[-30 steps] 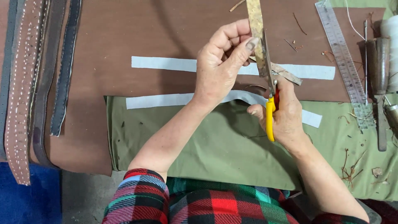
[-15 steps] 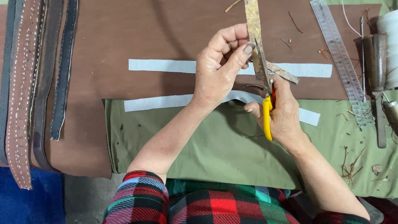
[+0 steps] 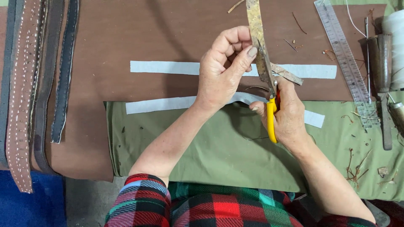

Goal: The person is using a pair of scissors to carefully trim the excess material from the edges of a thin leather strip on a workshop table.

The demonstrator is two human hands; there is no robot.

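My left hand (image 3: 225,67) pinches a long narrow tan leather strip (image 3: 254,21) that runs upward out of the frame. My right hand (image 3: 288,113) grips yellow-handled scissors (image 3: 271,120), whose blades (image 3: 265,67) lie along the strip's edge just beside my left thumb. A thin cut-off sliver (image 3: 288,75) sticks out to the right of the blades. Both hands hover over a brown leather sheet (image 3: 139,33) and a green cloth (image 3: 202,147).
Two white strips (image 3: 164,67) (image 3: 168,104) lie across the brown sheet. Several stitched leather belts (image 3: 25,84) lie at the left. A clear ruler (image 3: 343,52), metal tools (image 3: 381,63) and a white thread spool (image 3: 395,25) sit at the right. Scraps litter the green cloth.
The scissors have advanced slightly up along the strip, and the cut-off sliver has lengthened. Both hands have stayed in about the same place.
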